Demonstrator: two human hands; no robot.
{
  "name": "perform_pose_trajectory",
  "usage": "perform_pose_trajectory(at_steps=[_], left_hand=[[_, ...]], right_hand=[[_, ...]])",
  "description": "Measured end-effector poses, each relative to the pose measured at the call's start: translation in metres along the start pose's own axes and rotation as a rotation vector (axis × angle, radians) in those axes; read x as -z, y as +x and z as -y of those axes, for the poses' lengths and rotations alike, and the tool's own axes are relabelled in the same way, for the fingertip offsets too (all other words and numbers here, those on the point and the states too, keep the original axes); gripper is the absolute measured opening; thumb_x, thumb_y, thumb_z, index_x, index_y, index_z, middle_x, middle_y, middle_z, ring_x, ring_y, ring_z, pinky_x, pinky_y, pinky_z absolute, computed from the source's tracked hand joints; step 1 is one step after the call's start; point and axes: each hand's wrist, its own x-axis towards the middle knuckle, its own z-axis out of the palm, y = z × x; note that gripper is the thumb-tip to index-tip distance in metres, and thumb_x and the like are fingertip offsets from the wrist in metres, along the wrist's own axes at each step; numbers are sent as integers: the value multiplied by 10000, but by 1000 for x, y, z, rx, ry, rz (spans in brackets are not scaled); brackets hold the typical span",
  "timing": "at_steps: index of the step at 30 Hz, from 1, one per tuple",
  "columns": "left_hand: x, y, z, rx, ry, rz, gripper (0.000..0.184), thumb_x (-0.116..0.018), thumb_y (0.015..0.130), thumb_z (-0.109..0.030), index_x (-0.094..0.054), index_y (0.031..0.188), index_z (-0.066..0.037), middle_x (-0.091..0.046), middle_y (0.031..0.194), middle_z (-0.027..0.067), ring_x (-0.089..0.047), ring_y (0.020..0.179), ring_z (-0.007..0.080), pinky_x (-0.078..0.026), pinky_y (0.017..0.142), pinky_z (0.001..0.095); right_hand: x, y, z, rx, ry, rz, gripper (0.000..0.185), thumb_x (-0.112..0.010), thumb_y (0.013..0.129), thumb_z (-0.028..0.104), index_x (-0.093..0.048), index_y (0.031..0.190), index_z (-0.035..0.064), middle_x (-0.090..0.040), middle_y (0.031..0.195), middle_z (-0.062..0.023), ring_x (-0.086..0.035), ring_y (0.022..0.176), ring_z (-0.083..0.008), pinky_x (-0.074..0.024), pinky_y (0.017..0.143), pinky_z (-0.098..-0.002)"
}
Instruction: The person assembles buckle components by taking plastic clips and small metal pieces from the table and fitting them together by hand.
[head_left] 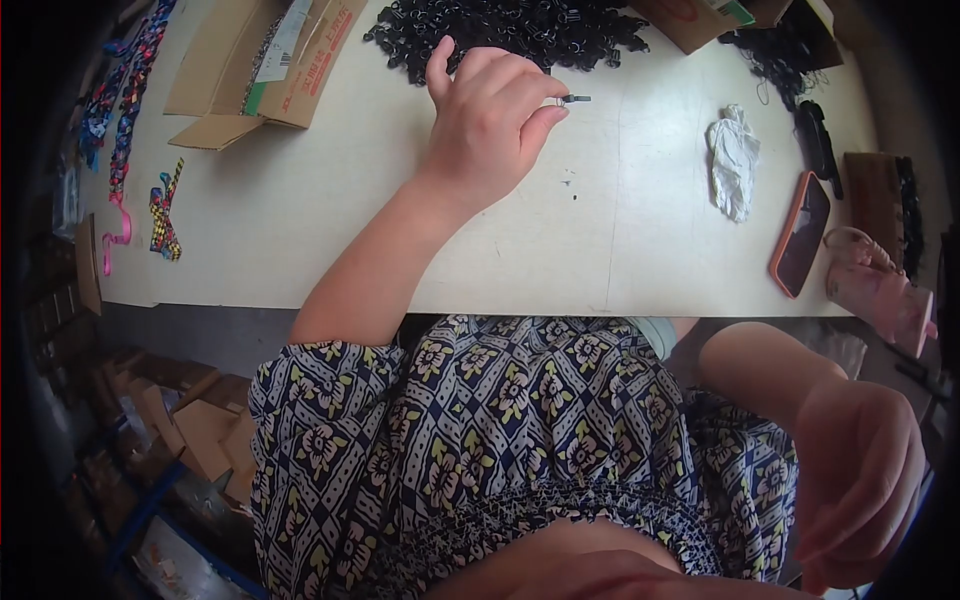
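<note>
Over the pale table my left hand reaches to the front edge of a pile of small black clips. Its thumb and forefinger pinch one small black clip with a bit of metal at its end. My right hand is low at the right, beside my body and off the table. Its fingers are curled together, and whatever they hold, if anything, is hidden.
An open cardboard box stands at the back left, near patterned straps and a short yellow-and-black strap. To the right lie a crumpled white cloth, an orange-cased phone and a pink cup.
</note>
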Motion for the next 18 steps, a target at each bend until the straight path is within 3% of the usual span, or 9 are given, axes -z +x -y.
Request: perform_pose_trajectory(at_steps=[5,10,16,17,18], left_hand=[[-1,0,2,5,-15,-7,93,-736,787,-171,-687,865,-160,-598,881,-39,-533,986,184,-169,1066,557],[-1,0,1,3,-11,3,96,-736,787,-172,-689,869,-155,-597,881,-36,-531,987,185,-165,1070,561],[0,0,0,19,-24,18,95,-735,789,-167,-689,869,-148,-599,880,-28,-531,991,187,-161,1073,560],[0,1,0,20,-2,22,104,-738,791,-169,-689,879,-142,-613,889,-23,-541,993,190,-170,1081,531],[2,1,-1,21,16,26,114,-740,793,-171,-689,889,-135,-627,897,-17,-551,995,194,-178,1089,503]], right_hand=[[4,-1,5,-63,-1,27,325,-572,841,-34,-663,1086,160,-437,664,97,-444,563,-18,-558,732,-253],[-2,5,18,-454,31,7,279,-574,857,-4,-664,1066,156,-442,665,95,-443,560,-21,-563,747,-261],[6,1,23,-329,59,31,272,-597,862,61,-666,1112,144,-465,643,86,-487,565,-32,-570,801,-275],[4,-1,18,-208,113,-147,150,-643,833,67,-659,969,127,-514,638,79,-524,575,-11,-544,740,-220],[8,-8,16,-163,69,-186,150,-644,832,67,-660,968,126,-515,639,78,-525,576,-12,-544,739,-220]])
